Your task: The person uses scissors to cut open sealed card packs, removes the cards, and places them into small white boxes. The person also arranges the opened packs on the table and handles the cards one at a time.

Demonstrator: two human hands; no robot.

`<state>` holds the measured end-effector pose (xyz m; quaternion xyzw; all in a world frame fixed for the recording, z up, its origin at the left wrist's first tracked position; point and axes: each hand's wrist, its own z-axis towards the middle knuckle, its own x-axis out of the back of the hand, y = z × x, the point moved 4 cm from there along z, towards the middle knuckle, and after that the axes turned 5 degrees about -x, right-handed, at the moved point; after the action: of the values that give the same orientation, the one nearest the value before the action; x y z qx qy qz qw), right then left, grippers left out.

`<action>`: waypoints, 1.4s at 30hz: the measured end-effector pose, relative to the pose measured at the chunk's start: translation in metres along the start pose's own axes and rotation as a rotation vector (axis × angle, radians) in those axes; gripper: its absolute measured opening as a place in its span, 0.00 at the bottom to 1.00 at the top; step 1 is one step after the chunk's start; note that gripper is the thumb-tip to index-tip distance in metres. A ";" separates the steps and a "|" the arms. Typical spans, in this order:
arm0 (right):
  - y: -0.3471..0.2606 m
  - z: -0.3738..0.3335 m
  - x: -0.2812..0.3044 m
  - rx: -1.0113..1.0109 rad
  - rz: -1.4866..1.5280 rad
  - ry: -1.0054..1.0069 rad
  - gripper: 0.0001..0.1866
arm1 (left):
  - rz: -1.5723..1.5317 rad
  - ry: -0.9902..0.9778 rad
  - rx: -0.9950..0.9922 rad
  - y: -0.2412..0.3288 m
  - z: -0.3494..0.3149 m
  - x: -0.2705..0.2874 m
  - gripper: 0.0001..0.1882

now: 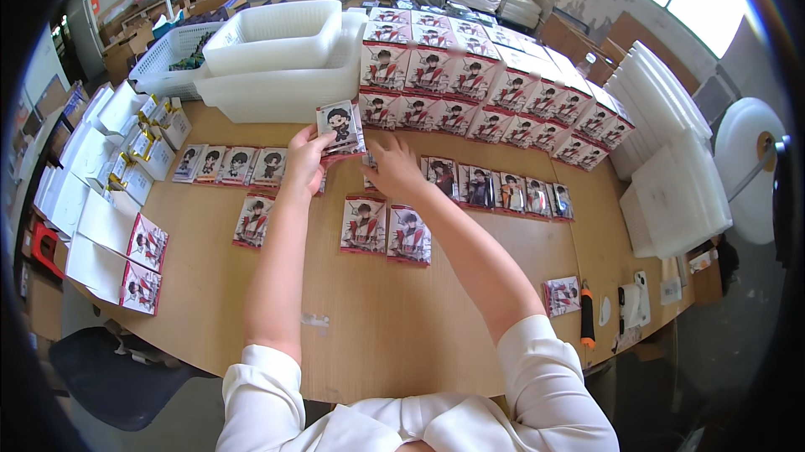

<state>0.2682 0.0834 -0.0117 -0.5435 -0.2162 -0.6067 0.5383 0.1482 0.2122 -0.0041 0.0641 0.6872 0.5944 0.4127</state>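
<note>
the bench (352, 343) is light tan wood; the held packet (340, 123) is pale, with a black-haired cartoon figure and a red lower edge; the left row of packets (238, 165) shows dark-haired figures on pale grounds; the right row of packets (479, 189) is darker, with a touch of orange; the stacked boxes (453, 79) have fronts in red, white and grey (one picture, over and over); the nested bins (277, 87) are milky white; the slim tool (587, 318) is black and orange; the sleeves (267, 389) are white.
</note>
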 end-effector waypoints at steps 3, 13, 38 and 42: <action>-0.002 0.006 -0.017 0.086 -0.154 0.043 0.24 | 0.072 0.075 -0.035 0.006 -0.001 0.004 0.23; 0.029 -0.019 -0.005 -0.022 -0.123 -0.022 0.22 | 0.609 0.012 -0.029 -0.037 0.010 0.020 0.30; -0.019 0.020 -0.003 0.156 0.114 -0.413 0.66 | 1.063 -0.155 -0.025 0.024 -0.013 0.001 0.19; -0.028 0.019 -0.008 0.173 0.119 -0.397 0.64 | 1.139 -0.140 0.098 0.048 -0.028 -0.003 0.10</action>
<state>0.2505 0.1121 -0.0035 -0.6159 -0.3365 -0.4344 0.5646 0.1127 0.2027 0.0376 0.4823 0.5422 0.6846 0.0684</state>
